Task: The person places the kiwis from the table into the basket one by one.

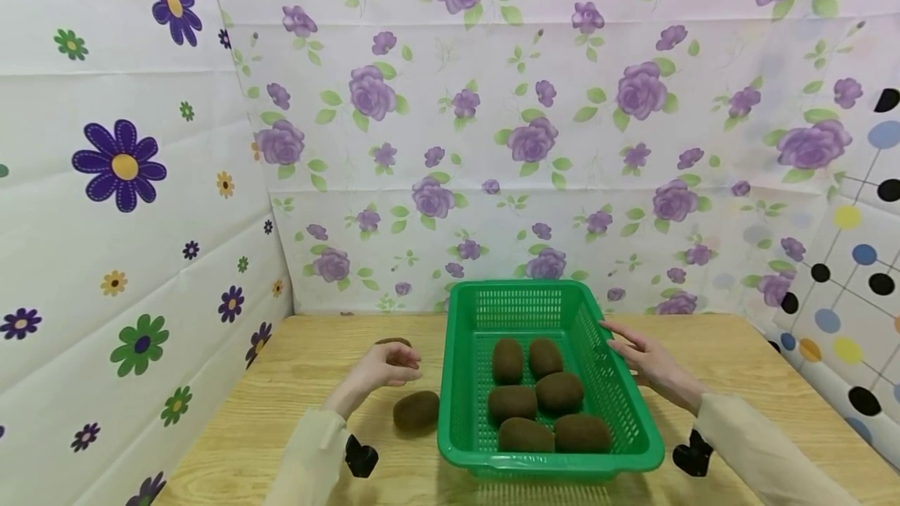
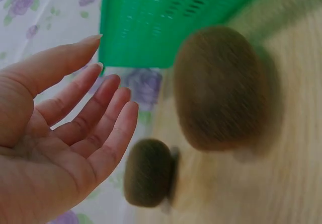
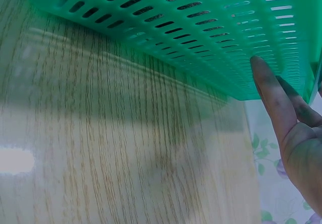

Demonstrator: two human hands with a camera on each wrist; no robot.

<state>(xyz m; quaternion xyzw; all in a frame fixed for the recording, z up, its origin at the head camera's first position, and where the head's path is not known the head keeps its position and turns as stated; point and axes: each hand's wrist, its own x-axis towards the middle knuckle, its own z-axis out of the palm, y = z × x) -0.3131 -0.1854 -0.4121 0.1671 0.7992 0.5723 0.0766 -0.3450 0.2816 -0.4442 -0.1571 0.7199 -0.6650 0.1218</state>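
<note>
A green plastic basket holds several brown kiwifruits on its slatted floor. Left of it, one loose kiwifruit lies close to the basket wall. Farther back, another kiwifruit is mostly hidden behind my left hand in the head view. My left hand hovers between these two with fingers loosely bent and nothing in them; the palm shows bare in the left wrist view. My right hand rests against the basket's right side, fingertips at the rim and outer wall, fingers fairly straight.
A wood-grain table carries everything. Behind it hangs a cloth with purple roses, and flowered cloth covers the left side. A dotted cloth stands at the right. Black wrist cameras sit at both wrists.
</note>
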